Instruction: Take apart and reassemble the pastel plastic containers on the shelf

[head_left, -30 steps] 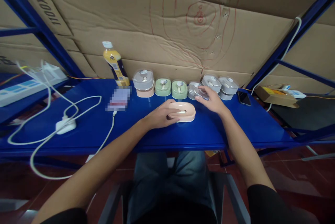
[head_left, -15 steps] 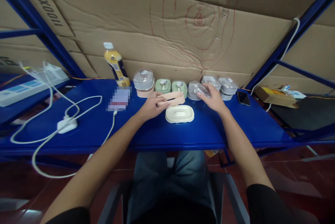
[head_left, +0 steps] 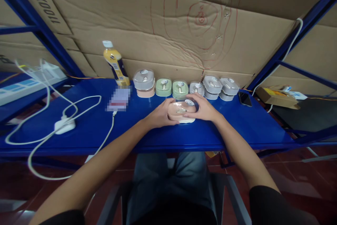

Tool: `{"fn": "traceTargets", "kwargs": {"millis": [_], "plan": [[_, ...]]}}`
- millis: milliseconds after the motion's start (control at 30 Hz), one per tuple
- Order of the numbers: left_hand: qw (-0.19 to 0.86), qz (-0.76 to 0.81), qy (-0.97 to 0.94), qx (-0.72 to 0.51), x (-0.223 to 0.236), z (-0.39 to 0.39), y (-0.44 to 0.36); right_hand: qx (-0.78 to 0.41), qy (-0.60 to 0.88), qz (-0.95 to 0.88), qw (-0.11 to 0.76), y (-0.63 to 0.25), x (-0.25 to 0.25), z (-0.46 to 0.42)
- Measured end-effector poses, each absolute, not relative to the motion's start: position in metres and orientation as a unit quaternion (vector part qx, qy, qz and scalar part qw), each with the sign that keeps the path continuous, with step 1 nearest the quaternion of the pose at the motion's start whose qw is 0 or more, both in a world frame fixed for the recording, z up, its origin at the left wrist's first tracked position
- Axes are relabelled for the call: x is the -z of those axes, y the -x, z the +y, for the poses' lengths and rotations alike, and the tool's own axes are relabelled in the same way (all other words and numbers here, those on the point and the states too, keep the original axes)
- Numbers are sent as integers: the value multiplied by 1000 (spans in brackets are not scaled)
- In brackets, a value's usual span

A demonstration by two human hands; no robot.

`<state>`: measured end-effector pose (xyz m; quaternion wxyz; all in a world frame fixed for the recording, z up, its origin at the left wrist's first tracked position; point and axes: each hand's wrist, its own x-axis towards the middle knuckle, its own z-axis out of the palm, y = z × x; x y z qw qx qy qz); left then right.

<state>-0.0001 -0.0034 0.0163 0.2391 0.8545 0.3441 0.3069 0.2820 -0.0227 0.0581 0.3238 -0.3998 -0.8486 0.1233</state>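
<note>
My left hand curls round the left end of a pink plastic ring-shaped frame. On top of that frame sits a clear lid bearing a round sticker, and my right hand grips the right side of both. Beneath them a cream oval piece shows only its front edge; whether the frame touches it I cannot tell. Just behind my hands stand a green lidded box and a grey box, the latter partly hidden by my right fingers.
Along the cardboard wall are another green box, a grey-over-pink stack and two grey stacks. A yellow bottle, a white charger with cable and a blurred-out item lie left. A black phone lies right.
My right hand has brought the clear lid from the grey box leftward onto the pink frame. My left hand has moved the frame toward me, over the cream piece.
</note>
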Motion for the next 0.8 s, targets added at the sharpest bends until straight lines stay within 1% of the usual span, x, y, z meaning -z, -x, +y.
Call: {"fn": "traceTargets", "kwargs": {"millis": [167,367,800], "plan": [[245,330,-858,-307,-16,-8,-4,-124,374,-864,314,-275,-53,-23],[188,288,-886,-311,-14,-9,-8,-123,352,-878,301,-268,-50,-22],[177,263,-906,-281,-18,-11,-10,-124,387,-879,252,-268,-62,-27]]}}
